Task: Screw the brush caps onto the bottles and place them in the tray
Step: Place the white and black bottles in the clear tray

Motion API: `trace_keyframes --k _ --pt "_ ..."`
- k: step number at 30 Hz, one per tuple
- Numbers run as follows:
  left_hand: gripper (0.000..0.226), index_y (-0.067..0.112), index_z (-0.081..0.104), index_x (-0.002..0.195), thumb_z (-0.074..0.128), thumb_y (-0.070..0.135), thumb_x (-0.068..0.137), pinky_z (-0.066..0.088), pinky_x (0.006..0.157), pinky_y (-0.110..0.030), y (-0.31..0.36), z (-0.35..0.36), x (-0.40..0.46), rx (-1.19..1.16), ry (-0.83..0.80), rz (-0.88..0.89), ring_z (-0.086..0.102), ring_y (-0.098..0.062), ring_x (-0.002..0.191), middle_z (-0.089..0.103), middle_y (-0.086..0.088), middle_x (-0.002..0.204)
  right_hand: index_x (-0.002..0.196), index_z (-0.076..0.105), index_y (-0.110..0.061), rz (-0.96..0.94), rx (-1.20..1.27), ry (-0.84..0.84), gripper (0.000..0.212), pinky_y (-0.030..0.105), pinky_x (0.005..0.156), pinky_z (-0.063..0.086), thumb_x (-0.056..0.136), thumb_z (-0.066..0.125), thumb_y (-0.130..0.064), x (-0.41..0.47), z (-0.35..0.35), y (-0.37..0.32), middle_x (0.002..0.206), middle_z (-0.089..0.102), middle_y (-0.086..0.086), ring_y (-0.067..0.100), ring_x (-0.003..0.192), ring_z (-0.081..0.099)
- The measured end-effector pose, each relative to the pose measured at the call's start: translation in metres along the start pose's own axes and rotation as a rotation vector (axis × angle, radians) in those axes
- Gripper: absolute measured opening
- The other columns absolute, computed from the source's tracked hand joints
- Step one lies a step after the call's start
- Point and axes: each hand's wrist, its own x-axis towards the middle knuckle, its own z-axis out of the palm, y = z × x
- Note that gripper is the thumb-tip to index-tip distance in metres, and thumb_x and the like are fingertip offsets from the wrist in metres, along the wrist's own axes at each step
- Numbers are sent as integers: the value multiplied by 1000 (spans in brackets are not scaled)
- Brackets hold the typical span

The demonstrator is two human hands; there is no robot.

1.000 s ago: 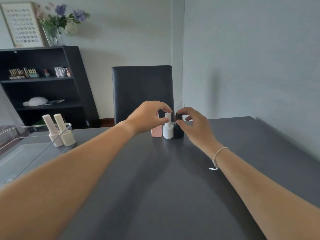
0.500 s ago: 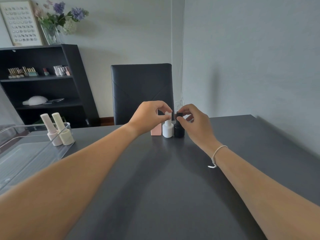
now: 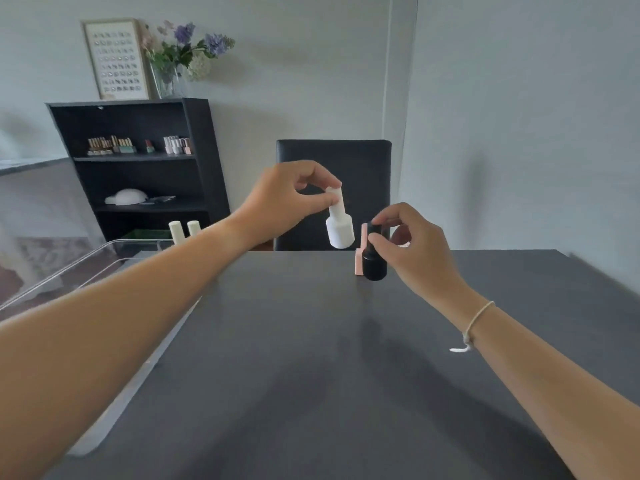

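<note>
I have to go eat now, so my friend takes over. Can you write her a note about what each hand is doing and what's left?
Left hand pinches the cap of the white bottle, lifted off the table.
Right hand grips the cap of the black bottle, standing on the table beside the pink bottle.
Done: two capped bottles stand in the clear tray.
Left: tray the white, black and pink bottles, checking their caps.
</note>
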Motion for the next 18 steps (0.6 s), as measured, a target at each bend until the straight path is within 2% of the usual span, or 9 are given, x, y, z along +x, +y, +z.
trace_keyframes --k 6,8,11,12,14,18 --pt "8 32 65 87 67 27 80 44 64 0 -22 -100 -39 108 128 -103 60 10 78 65 18 88 88 55 -24 -92 144 -170 13 9 64 43 81 63 -17 5 66 -76 75 57 -16 4 58 50" --pt "8 31 65 88 66 28 81 46 64 -6 -33 -129 -55 168 152 -149 63 4 77 66 16 88 90 54 -20 -113 212 -238 13 8 60 45 82 62 -15 12 89 -100 76 56 -14 8 58 49" --pt "7 29 66 88 67 27 81 42 66 -11 -55 -168 -82 256 165 -220 63 -3 77 67 13 86 90 51 -20 -112 272 -350 14 21 65 54 82 61 -14 19 129 -133 79 55 -9 12 63 51" --pt "8 28 67 88 67 26 80 40 66 -10 -62 -176 -89 284 166 -239 62 -3 76 68 12 85 89 51 -20 -115 276 -370 14 20 65 55 82 61 -14 21 140 -139 78 55 -9 10 63 50" --pt "8 26 68 88 67 25 80 39 64 -9 -78 -191 -106 316 193 -283 61 -2 75 67 11 84 90 51 -19 -134 262 -404 14 9 58 47 82 61 -14 23 164 -148 77 53 -12 5 61 48" --pt "5 26 69 85 68 23 80 39 60 -4 -108 -204 -131 290 244 -376 61 -1 73 65 14 84 99 56 -15 -103 200 -482 16 13 58 37 83 59 -13 24 204 -149 84 58 -3 2 61 45"
